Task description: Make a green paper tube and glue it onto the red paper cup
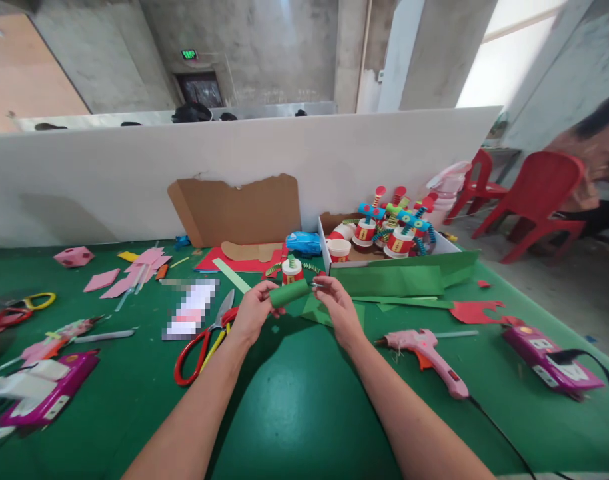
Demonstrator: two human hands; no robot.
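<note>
My left hand [252, 317] is closed around the left end of a green paper tube [292, 292], held level above the table. At the tube's right end, the fingers of my right hand [338, 308] are pinched together. Something small and pale shows at those fingertips, too small to name. Just behind the tube stands a red and white paper-cup figure [291, 269] with folded green paper arms. Beneath my right hand lies a piece of green paper [312, 312]. Scissors with red handles [190, 360] rest left of my left forearm.
On the right lie a pink glue gun [424, 350] and a purple power strip [549, 360]. A box [324, 243] of finished cup figures stands behind green sheets [389, 281]. Another power strip [72, 380] and glue gun [59, 340] are left. A person [599, 153] sits beyond a red chair [544, 193].
</note>
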